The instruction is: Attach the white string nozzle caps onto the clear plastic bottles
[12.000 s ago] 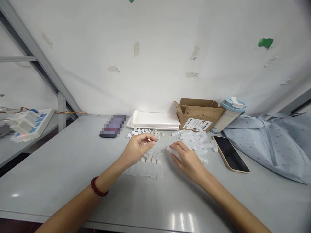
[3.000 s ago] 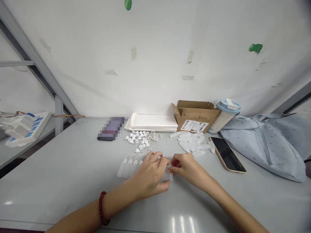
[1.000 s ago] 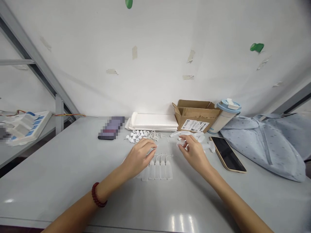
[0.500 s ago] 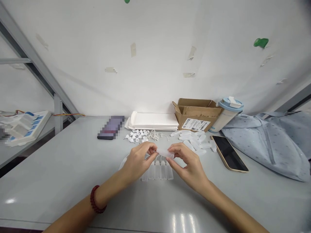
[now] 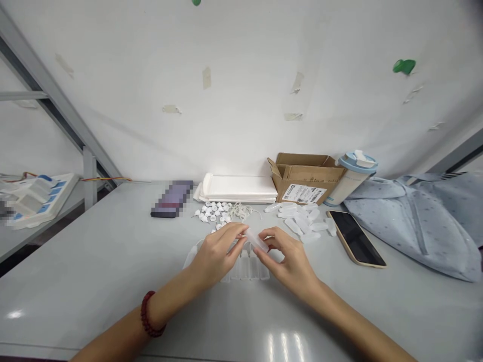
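Note:
A small translucent plastic tube [image 5: 257,240] is held between my two hands, tilted down to the right above the table. My right hand [image 5: 289,254] pinches its lower right end between thumb and fingers. At its upper left end, the fingertips of my left hand [image 5: 222,249] are closed on it; any small part under them is hidden. Below lies a row of similar tubes with cord loops [image 5: 245,266], partly covered by my hands. Another tube [image 5: 189,256] lies beside my left hand.
White caps [image 5: 213,210] and a bundle of thin cords [image 5: 241,210] lie behind my hands. Loose tubes [image 5: 302,220] are piled right of them. Farther back stand flat white packs [image 5: 237,187], a cardboard box [image 5: 309,176] and a tumbler [image 5: 349,181]. A phone [image 5: 356,239] lies right.
The tube has tilted more steeply, its right end now lower and nearer me. My left fingertips have moved slightly right, up against its upper end.

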Motion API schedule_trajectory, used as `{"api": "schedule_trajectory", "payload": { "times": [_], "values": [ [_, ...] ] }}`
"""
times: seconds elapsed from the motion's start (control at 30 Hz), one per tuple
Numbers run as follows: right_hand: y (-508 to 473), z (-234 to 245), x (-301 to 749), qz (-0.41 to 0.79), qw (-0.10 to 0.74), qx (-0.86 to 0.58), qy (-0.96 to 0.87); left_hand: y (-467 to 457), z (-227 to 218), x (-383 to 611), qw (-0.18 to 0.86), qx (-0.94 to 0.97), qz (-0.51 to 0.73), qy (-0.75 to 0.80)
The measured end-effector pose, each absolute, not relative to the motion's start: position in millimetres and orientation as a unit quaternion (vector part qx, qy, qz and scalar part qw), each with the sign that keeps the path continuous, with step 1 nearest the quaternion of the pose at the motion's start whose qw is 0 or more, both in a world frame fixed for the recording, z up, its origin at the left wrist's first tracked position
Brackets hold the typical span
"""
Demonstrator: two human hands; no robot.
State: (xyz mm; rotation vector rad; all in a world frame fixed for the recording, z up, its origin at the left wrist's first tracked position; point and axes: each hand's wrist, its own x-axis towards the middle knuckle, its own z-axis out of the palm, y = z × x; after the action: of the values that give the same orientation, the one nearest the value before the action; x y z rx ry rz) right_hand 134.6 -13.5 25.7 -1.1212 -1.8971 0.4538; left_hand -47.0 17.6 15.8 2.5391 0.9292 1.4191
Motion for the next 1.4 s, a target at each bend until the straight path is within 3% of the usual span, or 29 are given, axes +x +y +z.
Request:
{"api": "schedule_trajectory", "payload": {
  "times": [0.37, 0.57, 1.2, 1.4],
  "values": [
    [-17.7, 23.3, 133.4, 0.268, 0.424, -0.462, -0.731, 8.2, 22.0, -46.3, 0.003, 0.882, 0.42, 0.214],
    [-18.0, 24.1, 133.8, 0.242, 0.406, -0.471, -0.745, 7.7, 23.3, -45.8, 0.008, 0.887, 0.418, 0.196],
    [-21.2, 34.3, 131.5, 0.283, 0.457, -0.492, -0.685, 3.1, 22.4, -44.3, 0.002, 0.877, 0.433, 0.207],
    [-20.1, 34.1, 131.8, 0.293, 0.451, -0.527, -0.658, 1.4, 26.7, -37.4, -0.024, 0.892, 0.385, 0.235]
  ]
}}
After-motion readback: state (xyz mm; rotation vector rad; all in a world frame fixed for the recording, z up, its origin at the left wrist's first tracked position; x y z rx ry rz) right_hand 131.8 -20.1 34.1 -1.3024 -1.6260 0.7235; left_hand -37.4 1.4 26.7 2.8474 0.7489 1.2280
